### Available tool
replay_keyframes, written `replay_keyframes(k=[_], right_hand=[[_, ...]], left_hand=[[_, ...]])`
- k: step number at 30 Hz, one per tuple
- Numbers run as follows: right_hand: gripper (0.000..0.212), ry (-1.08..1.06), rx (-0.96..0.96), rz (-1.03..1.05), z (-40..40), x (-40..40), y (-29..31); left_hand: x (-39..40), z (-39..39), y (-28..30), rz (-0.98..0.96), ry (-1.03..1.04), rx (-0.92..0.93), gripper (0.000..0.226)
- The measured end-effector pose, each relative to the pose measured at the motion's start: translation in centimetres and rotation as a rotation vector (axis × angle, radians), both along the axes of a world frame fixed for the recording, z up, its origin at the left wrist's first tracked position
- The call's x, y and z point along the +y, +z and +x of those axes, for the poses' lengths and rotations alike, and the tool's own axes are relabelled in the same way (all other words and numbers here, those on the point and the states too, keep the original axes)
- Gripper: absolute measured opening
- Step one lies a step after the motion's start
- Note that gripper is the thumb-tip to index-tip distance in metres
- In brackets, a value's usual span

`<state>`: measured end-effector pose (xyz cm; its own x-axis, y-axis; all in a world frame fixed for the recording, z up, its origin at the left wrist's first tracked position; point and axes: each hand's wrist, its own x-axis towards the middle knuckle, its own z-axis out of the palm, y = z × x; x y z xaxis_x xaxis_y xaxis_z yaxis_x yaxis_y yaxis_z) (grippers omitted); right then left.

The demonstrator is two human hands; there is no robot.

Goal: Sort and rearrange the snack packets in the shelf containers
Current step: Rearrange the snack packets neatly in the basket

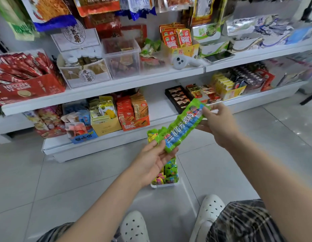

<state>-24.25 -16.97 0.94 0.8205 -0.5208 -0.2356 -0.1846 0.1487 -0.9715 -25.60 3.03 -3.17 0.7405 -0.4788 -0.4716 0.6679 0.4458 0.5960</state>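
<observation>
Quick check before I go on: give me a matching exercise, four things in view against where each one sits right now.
Things
1. green and blue packet
2. white container of small packets
3. red Nescafe box
4. black tray of chocolates

Places
A. upper shelf, far left
B. on the floor tiles, below the left hand
C. lower shelf, right of the orange boxes
D. held at both ends, left hand and right hand

Pairs: 1-D, 2-B, 3-A, 4-C
</observation>
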Motion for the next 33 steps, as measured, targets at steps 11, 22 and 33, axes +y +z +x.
replay_keyframes(k=[11, 22, 33], right_hand=[[0.008, 0.151, -0.141, 0.201, 0.8, -0.5, -0.1], [0.052, 0.390, -0.023, 0.331, 0.7, -0.7, 0.0], [0.016, 0.123, -0.014, 0.255, 1.0, -1.9, 0.0]], left_hand=[[0.0, 1.0, 0.5, -0.298, 0.002, 0.302, 0.047], [-1.8, -0.2, -1.0, 0.493, 0.098, -0.481, 0.047], [-1.3, 0.0, -0.2, 0.066, -0.111, -0.110, 0.079]])
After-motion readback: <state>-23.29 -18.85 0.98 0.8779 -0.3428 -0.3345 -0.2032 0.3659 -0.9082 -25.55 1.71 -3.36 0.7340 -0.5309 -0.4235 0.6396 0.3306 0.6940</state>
